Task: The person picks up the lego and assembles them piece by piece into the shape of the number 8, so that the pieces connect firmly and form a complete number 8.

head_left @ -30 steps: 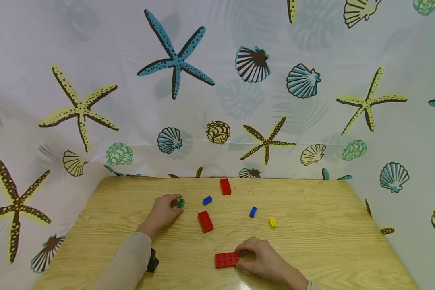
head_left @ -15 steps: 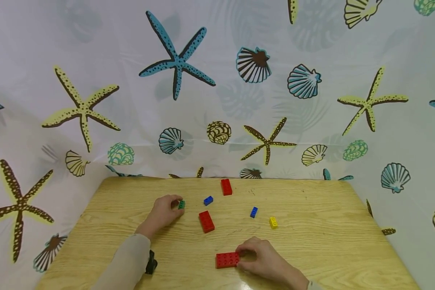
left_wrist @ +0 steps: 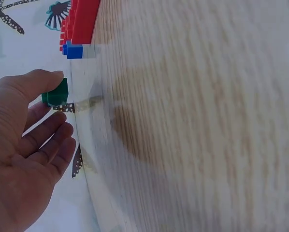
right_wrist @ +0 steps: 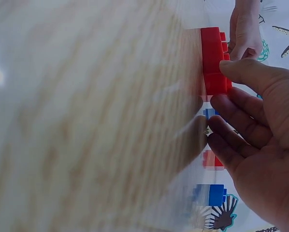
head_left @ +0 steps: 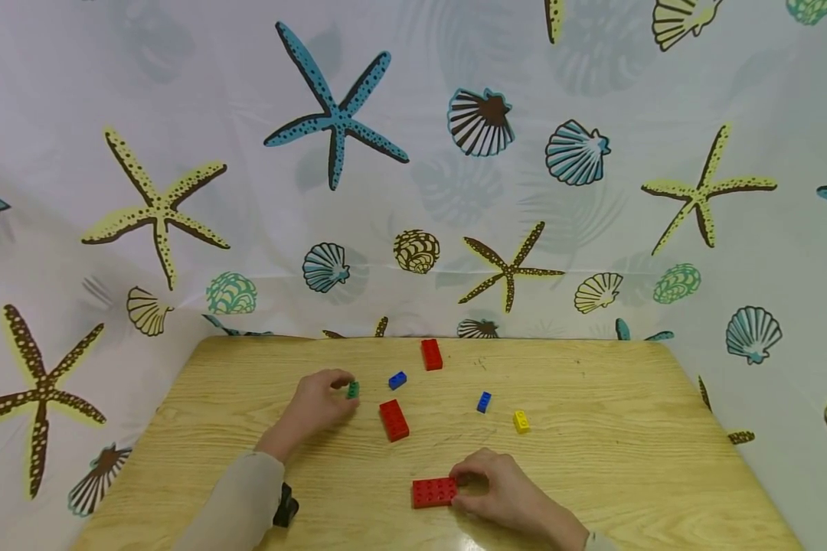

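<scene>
Between thumb and fingers, my left hand [head_left: 317, 402] pinches a small green toy brick [left_wrist: 58, 93]; in the left wrist view the brick is in the air beside the tabletop's far edge. My right hand [head_left: 503, 490] grips the right end of a long studded red brick [head_left: 433, 493] lying at the table's near middle. The right wrist view has the thumb on that red brick [right_wrist: 213, 60] and the other fingers loosely curved below. Another red brick [head_left: 393, 421] and a blue brick [head_left: 397, 380] lie just right of my left hand.
At the back of the wooden table [head_left: 627, 459] lies a further red brick [head_left: 431, 354]. A second blue brick [head_left: 484, 402] and a yellow brick [head_left: 521, 422] are right of centre. A patterned curtain [head_left: 413, 191] encloses the back and sides.
My left hand has shifted slightly right with the green brick in its fingers. My right hand stays at the end of the red brick.
</scene>
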`<action>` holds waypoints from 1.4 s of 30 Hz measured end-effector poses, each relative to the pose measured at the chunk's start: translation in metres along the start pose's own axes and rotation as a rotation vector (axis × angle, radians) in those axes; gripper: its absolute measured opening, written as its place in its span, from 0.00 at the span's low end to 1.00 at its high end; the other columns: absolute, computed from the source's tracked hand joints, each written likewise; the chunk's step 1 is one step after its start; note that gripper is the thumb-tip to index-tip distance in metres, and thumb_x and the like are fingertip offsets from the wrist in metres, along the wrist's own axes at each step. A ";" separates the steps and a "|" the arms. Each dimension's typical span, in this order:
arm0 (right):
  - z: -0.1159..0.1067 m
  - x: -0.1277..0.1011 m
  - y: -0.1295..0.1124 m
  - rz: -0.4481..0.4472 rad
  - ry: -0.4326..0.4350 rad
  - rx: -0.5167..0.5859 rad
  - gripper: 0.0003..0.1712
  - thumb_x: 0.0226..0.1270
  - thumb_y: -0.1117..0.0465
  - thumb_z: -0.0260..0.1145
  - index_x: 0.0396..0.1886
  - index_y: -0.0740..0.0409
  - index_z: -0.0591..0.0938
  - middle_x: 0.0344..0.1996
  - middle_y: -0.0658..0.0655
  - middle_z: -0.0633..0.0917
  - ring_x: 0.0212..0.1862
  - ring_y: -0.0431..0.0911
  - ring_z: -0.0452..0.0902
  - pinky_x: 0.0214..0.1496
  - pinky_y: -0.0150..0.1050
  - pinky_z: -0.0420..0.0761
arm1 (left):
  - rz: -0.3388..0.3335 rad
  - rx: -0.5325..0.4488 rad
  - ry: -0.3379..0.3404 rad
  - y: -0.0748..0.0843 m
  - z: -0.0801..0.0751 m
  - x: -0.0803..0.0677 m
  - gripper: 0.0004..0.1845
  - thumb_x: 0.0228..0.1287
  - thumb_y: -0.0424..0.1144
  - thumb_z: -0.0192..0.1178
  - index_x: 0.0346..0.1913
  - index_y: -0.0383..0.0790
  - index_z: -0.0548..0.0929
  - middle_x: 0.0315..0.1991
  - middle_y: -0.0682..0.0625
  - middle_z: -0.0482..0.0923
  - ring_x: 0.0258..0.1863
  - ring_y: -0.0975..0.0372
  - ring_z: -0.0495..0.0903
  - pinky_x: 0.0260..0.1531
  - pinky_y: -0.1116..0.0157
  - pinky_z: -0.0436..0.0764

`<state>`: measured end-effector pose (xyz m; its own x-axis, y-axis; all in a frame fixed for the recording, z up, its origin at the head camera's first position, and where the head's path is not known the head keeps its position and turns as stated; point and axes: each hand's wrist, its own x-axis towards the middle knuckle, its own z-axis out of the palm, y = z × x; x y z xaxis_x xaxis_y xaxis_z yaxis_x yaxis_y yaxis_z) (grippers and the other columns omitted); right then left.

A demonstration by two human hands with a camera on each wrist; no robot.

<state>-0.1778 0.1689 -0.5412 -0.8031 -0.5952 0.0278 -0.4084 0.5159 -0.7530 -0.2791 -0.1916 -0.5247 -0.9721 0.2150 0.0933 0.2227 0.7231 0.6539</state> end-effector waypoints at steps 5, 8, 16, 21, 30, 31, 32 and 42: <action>0.000 0.000 0.000 0.018 -0.003 -0.006 0.16 0.70 0.49 0.75 0.53 0.48 0.89 0.48 0.44 0.88 0.53 0.37 0.81 0.59 0.36 0.81 | 0.013 -0.007 -0.001 0.008 0.001 -0.007 0.17 0.68 0.38 0.72 0.57 0.36 0.86 0.55 0.40 0.87 0.58 0.44 0.84 0.56 0.45 0.84; 0.001 0.000 0.001 0.014 0.000 -0.013 0.16 0.70 0.49 0.75 0.52 0.49 0.89 0.48 0.45 0.89 0.53 0.36 0.81 0.58 0.36 0.81 | 0.015 -0.020 -0.004 0.009 0.003 -0.011 0.17 0.67 0.37 0.72 0.56 0.37 0.86 0.52 0.42 0.87 0.57 0.45 0.84 0.55 0.47 0.85; 0.002 0.000 0.001 0.015 0.001 -0.022 0.15 0.70 0.49 0.75 0.52 0.47 0.89 0.48 0.43 0.88 0.53 0.36 0.81 0.59 0.36 0.81 | 0.028 -0.053 -0.007 0.015 0.007 -0.018 0.18 0.64 0.35 0.75 0.54 0.37 0.84 0.48 0.44 0.89 0.53 0.47 0.87 0.52 0.51 0.87; 0.001 0.000 0.000 0.027 -0.001 -0.023 0.15 0.70 0.49 0.75 0.52 0.47 0.89 0.47 0.42 0.88 0.53 0.37 0.81 0.59 0.36 0.81 | 0.045 -0.069 -0.002 0.023 0.008 -0.022 0.18 0.63 0.35 0.76 0.53 0.38 0.84 0.47 0.46 0.89 0.52 0.48 0.88 0.53 0.51 0.87; 0.000 0.005 -0.002 0.024 0.009 -0.045 0.16 0.69 0.50 0.75 0.53 0.49 0.89 0.47 0.43 0.88 0.53 0.39 0.82 0.57 0.36 0.81 | 0.136 -0.091 -0.022 0.036 0.015 -0.030 0.16 0.64 0.38 0.75 0.52 0.41 0.85 0.46 0.50 0.89 0.49 0.52 0.88 0.52 0.53 0.87; 0.000 0.005 -0.001 0.011 0.017 -0.044 0.16 0.70 0.50 0.75 0.53 0.49 0.89 0.47 0.43 0.89 0.52 0.39 0.82 0.57 0.36 0.82 | 0.144 -0.093 -0.029 0.038 0.015 -0.032 0.16 0.64 0.38 0.75 0.52 0.42 0.85 0.46 0.50 0.89 0.49 0.52 0.89 0.51 0.53 0.87; 0.000 0.005 0.000 0.009 0.019 -0.041 0.16 0.70 0.50 0.75 0.53 0.50 0.89 0.46 0.43 0.89 0.52 0.39 0.82 0.57 0.36 0.82 | 0.145 -0.104 -0.039 0.040 0.016 -0.033 0.16 0.64 0.38 0.76 0.52 0.42 0.85 0.46 0.50 0.89 0.49 0.52 0.88 0.51 0.53 0.87; -0.003 0.009 -0.001 0.049 0.011 -0.052 0.17 0.70 0.50 0.75 0.53 0.50 0.89 0.47 0.44 0.89 0.52 0.39 0.82 0.57 0.35 0.81 | 0.168 -0.153 -0.105 0.056 0.023 -0.047 0.17 0.66 0.41 0.75 0.54 0.41 0.86 0.47 0.53 0.89 0.50 0.54 0.88 0.51 0.56 0.87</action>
<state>-0.1858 0.1650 -0.5383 -0.8274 -0.5616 -0.0005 -0.3905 0.5759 -0.7182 -0.2191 -0.1461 -0.5091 -0.9077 0.3966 0.1374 0.3593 0.5651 0.7427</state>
